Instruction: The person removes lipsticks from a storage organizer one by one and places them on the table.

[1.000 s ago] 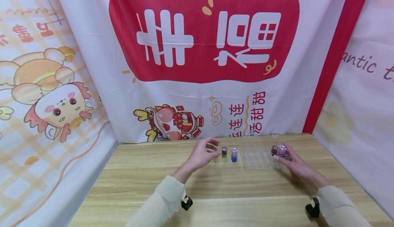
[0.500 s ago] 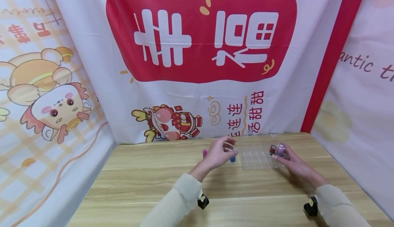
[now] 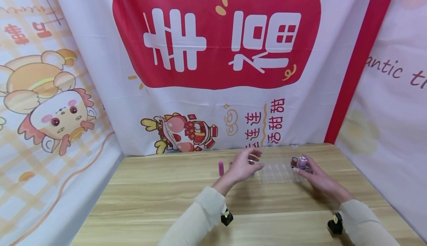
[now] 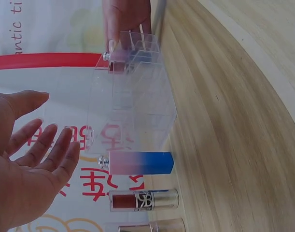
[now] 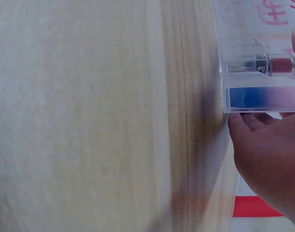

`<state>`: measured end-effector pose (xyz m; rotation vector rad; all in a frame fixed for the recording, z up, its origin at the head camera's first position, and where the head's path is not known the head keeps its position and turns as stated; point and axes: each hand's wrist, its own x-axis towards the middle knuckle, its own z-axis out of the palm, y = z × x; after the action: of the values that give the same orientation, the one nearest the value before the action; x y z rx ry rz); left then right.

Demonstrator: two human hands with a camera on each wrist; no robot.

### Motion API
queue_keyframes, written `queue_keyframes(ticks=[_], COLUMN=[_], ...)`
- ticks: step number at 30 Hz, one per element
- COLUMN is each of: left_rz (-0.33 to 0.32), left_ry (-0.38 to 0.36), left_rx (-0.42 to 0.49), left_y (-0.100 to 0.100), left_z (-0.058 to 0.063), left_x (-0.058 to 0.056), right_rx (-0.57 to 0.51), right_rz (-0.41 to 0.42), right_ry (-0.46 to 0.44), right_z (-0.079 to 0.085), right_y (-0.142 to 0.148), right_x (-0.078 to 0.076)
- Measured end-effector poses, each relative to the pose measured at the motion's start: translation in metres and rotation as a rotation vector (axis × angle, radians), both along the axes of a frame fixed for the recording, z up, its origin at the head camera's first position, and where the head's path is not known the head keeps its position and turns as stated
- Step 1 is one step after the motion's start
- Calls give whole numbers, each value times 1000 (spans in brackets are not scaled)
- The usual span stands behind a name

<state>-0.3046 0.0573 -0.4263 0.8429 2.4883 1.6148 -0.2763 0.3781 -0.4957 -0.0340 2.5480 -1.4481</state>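
A clear plastic lipstick organizer [image 3: 277,171] with compartments stands on the table. In its right end sit a lipstick with a dark red cap [image 5: 281,65] and a pink-and-blue lipstick tube [image 5: 256,97]. My right hand [image 3: 317,177] grips that end, fingers along the outer side and thumb at the front. My left hand [image 3: 243,166] hovers by the organizer's left side, fingers spread and holding nothing. Near it, another pink-and-blue tube [image 4: 142,163] stands on the table, partly hidden by the hand in the head view. Beside that is a red-and-clear lipstick [image 4: 145,199].
Further left are a gold-and-clear tube [image 4: 152,226], cut off in the left wrist view, and a pink tube [image 3: 221,168]. The wooden table [image 3: 160,201] meets a printed cloth backdrop [image 3: 200,101] just behind these things.
My left hand has moved right, past the standing lipsticks toward the organizer, uncovering the pink tube. My right hand keeps its grip in the same place.
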Motion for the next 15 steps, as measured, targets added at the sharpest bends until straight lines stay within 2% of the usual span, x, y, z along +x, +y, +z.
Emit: queue_keyframes(ticks=[10,15], left_rz=[-31,-44], left_ry=[6,29], left_rx=[-6,-12], left_y=[20,33], left_z=[-4,-6], left_x=[0,0], right_rx=[-27,-36], right_rz=[1,-13], right_ry=[29,0], right_z=[-3,-3], right_y=[3,2], right_x=[1,-1])
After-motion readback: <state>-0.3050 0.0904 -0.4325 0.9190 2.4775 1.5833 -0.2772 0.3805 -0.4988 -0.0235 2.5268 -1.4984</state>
